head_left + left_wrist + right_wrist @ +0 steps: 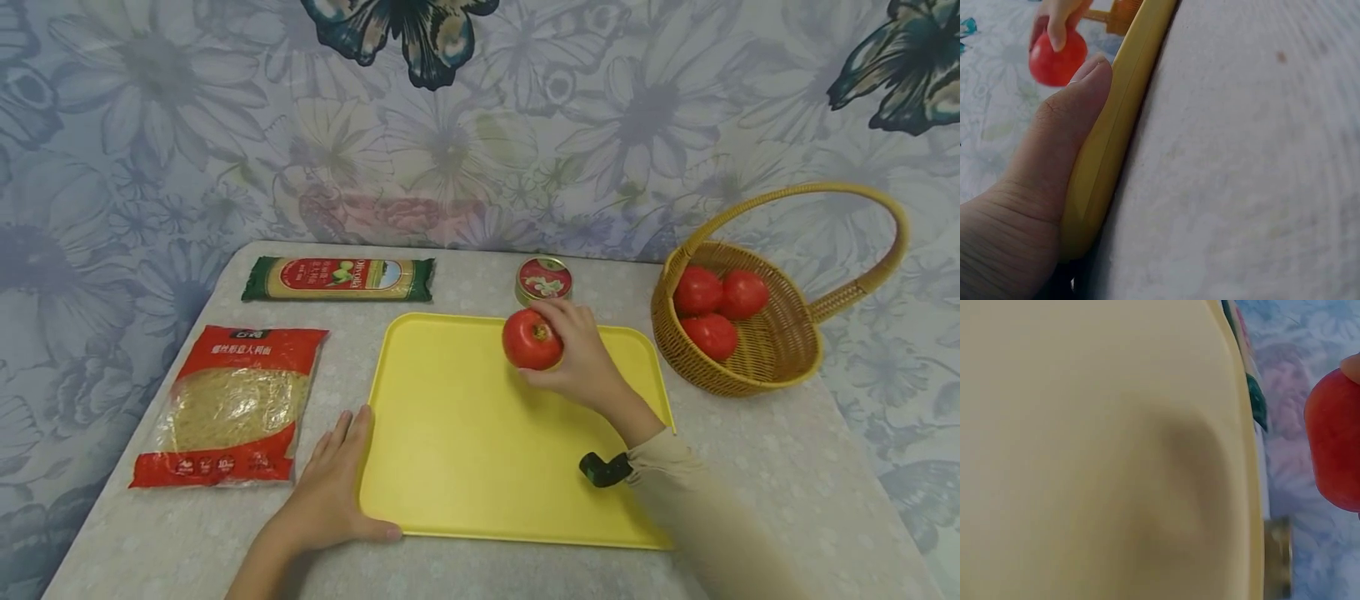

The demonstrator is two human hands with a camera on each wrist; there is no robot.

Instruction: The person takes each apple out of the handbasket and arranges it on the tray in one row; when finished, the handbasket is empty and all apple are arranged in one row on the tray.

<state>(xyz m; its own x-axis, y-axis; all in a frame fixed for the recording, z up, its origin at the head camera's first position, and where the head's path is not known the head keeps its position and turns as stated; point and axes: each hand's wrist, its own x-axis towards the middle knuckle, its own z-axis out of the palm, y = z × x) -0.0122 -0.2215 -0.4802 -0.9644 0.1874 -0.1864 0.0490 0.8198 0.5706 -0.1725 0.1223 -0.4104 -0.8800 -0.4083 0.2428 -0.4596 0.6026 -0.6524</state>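
Observation:
My right hand (577,354) grips a red tomato (531,340) over the far part of the yellow tray (450,433). In the right wrist view the tomato (1338,440) hangs above the tray surface (1054,425), with a soft shadow below. At the tray's near left corner, my left hand (330,492) lies along the side with its fingers extended. Its thumb (1079,94) presses the near rim in the left wrist view.
A wicker basket (765,379) holding several tomatoes stands at the right. Behind the tray sit a round tin (543,279) and a long spaghetti pack (337,279). A red bag of pasta (232,408) lies left, and a patterned wall (450,167) rises behind.

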